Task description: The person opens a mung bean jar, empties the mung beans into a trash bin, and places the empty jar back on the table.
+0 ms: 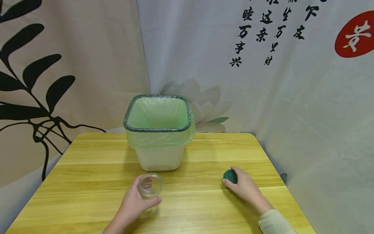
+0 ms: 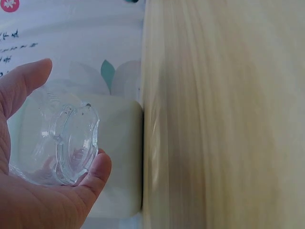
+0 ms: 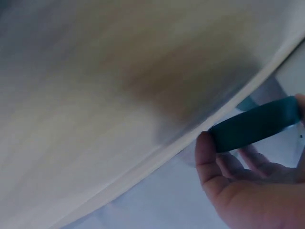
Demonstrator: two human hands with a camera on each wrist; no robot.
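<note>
A clear jar (image 1: 150, 187) with an uncovered mouth is held in my left hand (image 1: 135, 201), fingers and thumb curled round its sides. In the left wrist view the same jar (image 2: 71, 143) shows its base between thumb and fingers. My right hand (image 1: 245, 187) pinches a dark green round lid (image 1: 230, 176) at its edges, out to the right and apart from the jar. The right wrist view shows the lid (image 3: 255, 125) between thumb and fingertips, above the table surface.
A white bin (image 1: 160, 157) with a green liner bag (image 1: 160, 139) over its rim stands at the table's back, just beyond the left hand. The wooden table (image 1: 96, 182) backs onto a printed curtain (image 1: 292, 97), which also hangs at the right.
</note>
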